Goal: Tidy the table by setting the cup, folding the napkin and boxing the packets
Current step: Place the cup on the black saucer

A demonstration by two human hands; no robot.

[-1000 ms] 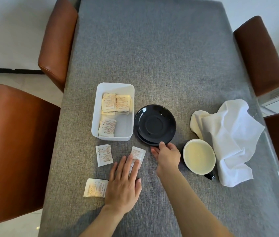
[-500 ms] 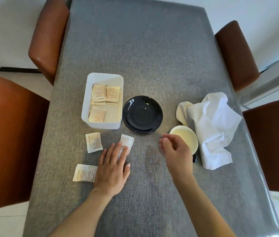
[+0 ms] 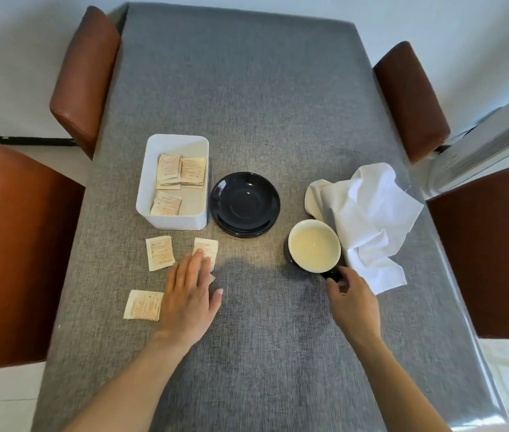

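A dark cup (image 3: pixel 314 245) with a cream inside stands on the grey table (image 3: pixel 247 88), right of the black saucer (image 3: pixel 244 204). My right hand (image 3: pixel 351 302) pinches the cup's dark handle at its near right side. A crumpled white napkin (image 3: pixel 368 219) lies right of the cup, touching it. The white box (image 3: pixel 172 182) left of the saucer holds several packets. Three packets lie loose in front of it: one (image 3: pixel 159 252), one (image 3: pixel 205 248) partly under my flat left hand (image 3: pixel 189 294), and one (image 3: pixel 142 304) beside that hand.
Four brown leather chairs surround the table: two on the left (image 3: pixel 84 76) (image 3: pixel 7 251) and two on the right (image 3: pixel 409 98) (image 3: pixel 490 251). The far half of the table lies beyond the box and saucer.
My right hand moved from the saucer's near rim to the right and took hold of the cup's handle. My left hand stayed flat on the packet.
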